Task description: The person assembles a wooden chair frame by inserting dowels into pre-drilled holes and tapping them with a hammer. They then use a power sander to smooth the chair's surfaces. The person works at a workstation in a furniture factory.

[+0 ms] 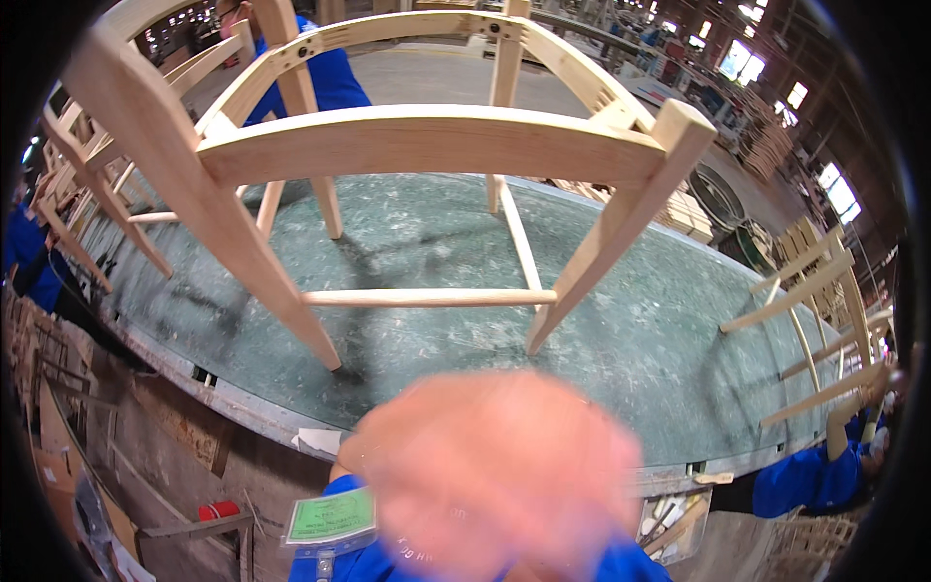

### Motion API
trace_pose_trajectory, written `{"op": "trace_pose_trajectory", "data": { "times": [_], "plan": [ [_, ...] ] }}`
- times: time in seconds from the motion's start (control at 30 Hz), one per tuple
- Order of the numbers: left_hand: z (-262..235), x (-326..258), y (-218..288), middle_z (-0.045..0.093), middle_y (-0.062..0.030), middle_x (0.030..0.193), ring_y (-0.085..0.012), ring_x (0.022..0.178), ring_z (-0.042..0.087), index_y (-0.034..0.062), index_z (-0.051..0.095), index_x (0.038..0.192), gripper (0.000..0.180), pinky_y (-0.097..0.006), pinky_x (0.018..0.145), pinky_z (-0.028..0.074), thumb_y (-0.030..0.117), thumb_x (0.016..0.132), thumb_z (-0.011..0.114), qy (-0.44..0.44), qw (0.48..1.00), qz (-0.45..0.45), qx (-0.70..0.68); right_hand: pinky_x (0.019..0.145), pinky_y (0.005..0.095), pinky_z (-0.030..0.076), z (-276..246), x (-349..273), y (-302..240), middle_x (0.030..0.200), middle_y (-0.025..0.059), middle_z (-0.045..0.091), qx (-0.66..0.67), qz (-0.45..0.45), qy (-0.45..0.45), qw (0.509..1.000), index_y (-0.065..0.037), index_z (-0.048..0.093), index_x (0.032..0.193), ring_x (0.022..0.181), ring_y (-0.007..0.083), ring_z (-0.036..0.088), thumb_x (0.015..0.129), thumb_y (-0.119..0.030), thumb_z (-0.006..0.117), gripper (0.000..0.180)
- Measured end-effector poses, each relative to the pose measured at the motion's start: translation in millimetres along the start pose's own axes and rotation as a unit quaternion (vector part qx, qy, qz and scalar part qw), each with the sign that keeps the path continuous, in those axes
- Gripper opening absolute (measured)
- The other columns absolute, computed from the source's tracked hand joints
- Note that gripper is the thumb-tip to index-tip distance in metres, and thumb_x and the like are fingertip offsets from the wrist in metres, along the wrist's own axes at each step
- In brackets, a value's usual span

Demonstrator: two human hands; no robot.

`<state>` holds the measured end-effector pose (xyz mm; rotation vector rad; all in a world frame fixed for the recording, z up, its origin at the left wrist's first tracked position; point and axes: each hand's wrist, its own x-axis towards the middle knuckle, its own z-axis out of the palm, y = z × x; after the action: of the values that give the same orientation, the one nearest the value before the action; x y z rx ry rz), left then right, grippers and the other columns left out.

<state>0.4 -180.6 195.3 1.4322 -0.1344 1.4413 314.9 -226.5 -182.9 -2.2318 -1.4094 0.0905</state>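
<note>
Chair frame [427,145] of pale, bare wood stands upright on the green workbench [659,339], filling the picture from ten to two o'clock: curved seat rails, square tapered legs, thin round rungs between them. The bench top is mottled green, scuffed and dusty, with a metal edge along its near side. At six o'clock a hand [495,466] rises very close to the camera, a pink blur; whether it is the left or right, open or closed, cannot be told, and it touches nothing visible. Another chair frame [824,301] stands at three o'clock, where a person in a blue sleeve [805,480] works.
</note>
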Motion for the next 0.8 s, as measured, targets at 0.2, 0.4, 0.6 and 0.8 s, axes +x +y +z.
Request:
{"op": "trace_pose_trajectory", "data": {
  "times": [0.2,0.4,0.6,0.8],
  "plan": [
    [10.6,3.5,0.9,0.064,-0.0059,0.079,-0.0219,0.073,0.062,0.006,0.066,0.099,0.021,-0.041,0.077,0.051,0.02,0.087,0.056,-0.124,0.985,0.037,-0.11,0.077,0.0437,0.051,-3.1,-10.8,8.0,0.111,0.012,0.054,-0.02,0.038,-0.006,0.999,-0.022,0.049,0.132,0.099,0.0326,0.059,0.068,-0.03,0.077,0.07],
    [2.1,-3.6,-13.6,0.064,-0.0069,0.082,-0.0232,0.075,0.061,0.0059,0.066,0.1,0.022,-0.042,0.078,0.05,0.021,0.087,0.056,-0.145,0.98,0.028,-0.134,0.077,0.0447,0.051,-0.2,-9.3,17.8,0.116,0.0128,0.053,-0.006,0.014,0.014,1.0,-0.021,0.049,0.131,0.1,0.0343,0.059,0.065,-0.028,0.078,0.073],
    [-6.0,-13.0,-24.3,0.063,-0.0079,0.084,-0.0244,0.078,0.061,0.0058,0.066,0.1,0.022,-0.042,0.08,0.049,0.021,0.087,0.057,-0.162,0.977,0.009,-0.139,0.076,0.0429,0.052,-6.5,-7.1,8.5,0.115,0.0117,0.054,0.021,-0.003,0.026,0.999,-0.019,0.051,0.129,0.097,0.0329,0.061,0.063,-0.026,0.08,0.072],
    [-18.8,-15.4,-23.4,0.063,-0.009,0.086,-0.0256,0.08,0.06,0.0057,0.066,0.1,0.023,-0.043,0.081,0.047,0.022,0.087,0.057,-0.159,0.977,-0.006,-0.142,0.076,0.0436,0.052,-4.1,-12.5,14.5,0.113,0.012,0.054,-0.003,0.013,0.026,1.0,-0.019,0.052,0.128,0.097,0.0334,0.061,0.063,-0.023,0.08,0.07]
  ]
}}
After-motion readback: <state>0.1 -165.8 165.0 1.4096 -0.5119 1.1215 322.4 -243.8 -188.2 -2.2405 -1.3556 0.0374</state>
